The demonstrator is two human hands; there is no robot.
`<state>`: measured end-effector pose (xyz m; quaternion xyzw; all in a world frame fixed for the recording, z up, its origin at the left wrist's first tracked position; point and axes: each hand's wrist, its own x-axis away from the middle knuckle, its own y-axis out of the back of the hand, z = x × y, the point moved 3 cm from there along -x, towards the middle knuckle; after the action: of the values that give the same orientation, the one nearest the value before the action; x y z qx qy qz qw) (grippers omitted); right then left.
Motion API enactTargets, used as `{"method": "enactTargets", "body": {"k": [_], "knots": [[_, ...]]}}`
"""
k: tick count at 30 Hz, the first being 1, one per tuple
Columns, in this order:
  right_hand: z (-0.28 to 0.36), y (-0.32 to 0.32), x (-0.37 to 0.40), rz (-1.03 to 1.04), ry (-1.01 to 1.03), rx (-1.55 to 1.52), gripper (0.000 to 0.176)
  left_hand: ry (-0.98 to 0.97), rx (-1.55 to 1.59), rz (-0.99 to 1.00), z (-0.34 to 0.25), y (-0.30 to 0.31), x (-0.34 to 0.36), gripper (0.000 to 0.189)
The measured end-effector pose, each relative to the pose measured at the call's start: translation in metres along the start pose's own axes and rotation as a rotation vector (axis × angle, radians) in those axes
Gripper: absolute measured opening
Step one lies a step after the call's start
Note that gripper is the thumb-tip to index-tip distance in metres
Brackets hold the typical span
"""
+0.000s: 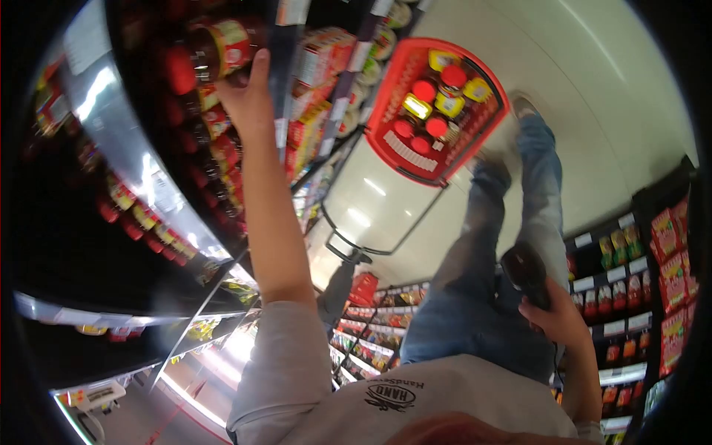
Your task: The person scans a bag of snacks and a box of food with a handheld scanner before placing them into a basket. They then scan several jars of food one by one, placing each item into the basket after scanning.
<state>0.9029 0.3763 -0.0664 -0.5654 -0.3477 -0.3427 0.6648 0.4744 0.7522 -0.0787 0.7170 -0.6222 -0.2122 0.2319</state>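
My left hand (245, 93) reaches to a dark shelf and is closed around a jar (231, 46). The jar has dark contents, a red-and-yellow label and what looks like a red lid; part of my fingers is hidden behind it. Rows of similar red-lidded jars (219, 130) stand beside and below my hand. Held low in front of my thigh, my right hand (558, 315) grips a black handheld device (525, 271) with a rounded head. On the floor, a red shopping basket (382, 96) contains several red-lidded jars (437, 126) with yellow labels.
Boxed goods (315, 81) and round tubs (382, 44) fill neighbouring shelves. Beside the basket is its dark handle (415, 226). Another person's leg (337, 293) shows below it. Red snack bags (673, 274) hang at the right, by shelves of small bottles (619, 297).
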Motion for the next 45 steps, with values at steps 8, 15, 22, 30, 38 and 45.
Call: {"method": "enactTargets", "body": {"k": [8, 15, 22, 30, 38, 45], "knots": [[-0.006, 0.015, -0.013, -0.031, -0.095, -0.104, 0.039, -0.155, -0.486, 0.217, 0.059, -0.067, 0.183, 0.042], [-0.008, 0.031, -0.042, -0.025, -0.21, -0.089, 0.041, 0.213, -0.43, 0.496, 0.216, -0.227, 0.235, 0.094], [-0.019, 0.035, -0.049, -0.123, -0.186, -0.099, 0.035, 0.282, -0.617, 0.569, 0.246, -0.319, 0.174, 0.057], [0.024, 0.008, -0.025, -0.109, -0.105, -0.066, 0.032, 0.731, 0.331, 0.335, 0.216, -0.194, 0.216, 0.075], [0.073, -0.069, 0.049, 0.009, 0.11, -0.113, 0.037, 0.423, 0.446, 0.52, -0.001, -0.026, 0.256, 0.077], [0.105, -0.146, 0.156, 0.139, 0.279, 0.083, 0.025, 0.014, 0.572, 0.52, -0.152, 0.103, 0.277, 0.077]]}}
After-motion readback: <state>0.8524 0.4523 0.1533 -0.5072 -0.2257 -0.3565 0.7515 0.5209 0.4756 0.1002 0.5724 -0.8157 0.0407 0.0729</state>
